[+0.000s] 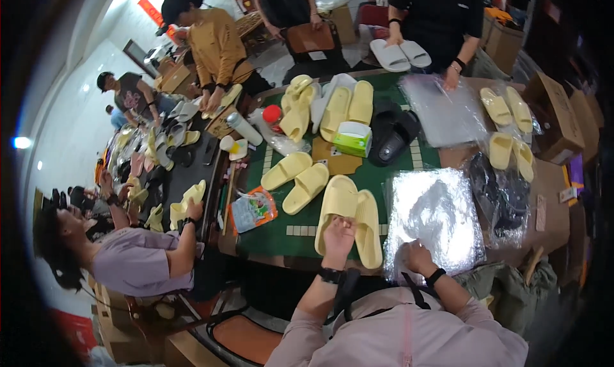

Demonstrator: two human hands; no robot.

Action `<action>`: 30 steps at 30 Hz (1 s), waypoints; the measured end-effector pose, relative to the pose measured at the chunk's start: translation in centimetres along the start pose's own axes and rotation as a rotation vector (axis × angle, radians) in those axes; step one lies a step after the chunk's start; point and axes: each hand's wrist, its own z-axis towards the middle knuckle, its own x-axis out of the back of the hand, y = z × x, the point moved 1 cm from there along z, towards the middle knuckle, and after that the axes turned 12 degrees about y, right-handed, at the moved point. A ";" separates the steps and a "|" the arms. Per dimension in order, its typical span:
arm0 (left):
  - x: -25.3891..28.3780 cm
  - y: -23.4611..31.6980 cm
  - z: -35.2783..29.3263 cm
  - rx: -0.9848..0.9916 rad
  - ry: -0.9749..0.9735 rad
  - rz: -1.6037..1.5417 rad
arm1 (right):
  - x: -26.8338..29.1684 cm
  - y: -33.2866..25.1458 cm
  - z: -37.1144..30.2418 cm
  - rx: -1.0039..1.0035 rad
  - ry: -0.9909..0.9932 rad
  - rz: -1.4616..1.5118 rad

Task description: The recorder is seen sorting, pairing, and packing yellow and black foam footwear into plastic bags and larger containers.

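Note:
A pair of pale yellow slippers (368,229) lies side by side at the near edge of the green table, toes pointing away. My left hand (338,240) is over the left slipper, its fingers curled in; whether they pinch anything is too small to tell. To the right lies a stack of shiny clear plastic bags (435,210). At its near left edge is my right hand (419,258), fingers closed on the edge of a plastic bag, as far as shows. Two more yellow slippers (306,189) lie farther left.
Beyond are more yellow slippers (348,108), black slippers (393,133), a tissue pack (353,139) and a bottle (244,129). Bagged slippers (511,153) and a cardboard box (556,117) stand right. An orange packet (254,210) lies left. Co-workers stand across; one sits left holding a slipper (188,204).

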 end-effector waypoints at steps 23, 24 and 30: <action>5.1 3.1 5.1 -1.154 0.348 1.575 | -4.7 2.9 0.6 0.264 0.073 -0.194; 4.7 3.1 4.8 -1.098 0.354 1.400 | -4.6 2.4 0.5 0.202 0.109 -0.080; 4.9 5.8 4.9 -0.890 0.327 1.186 | -4.9 1.2 1.1 0.119 0.106 -0.075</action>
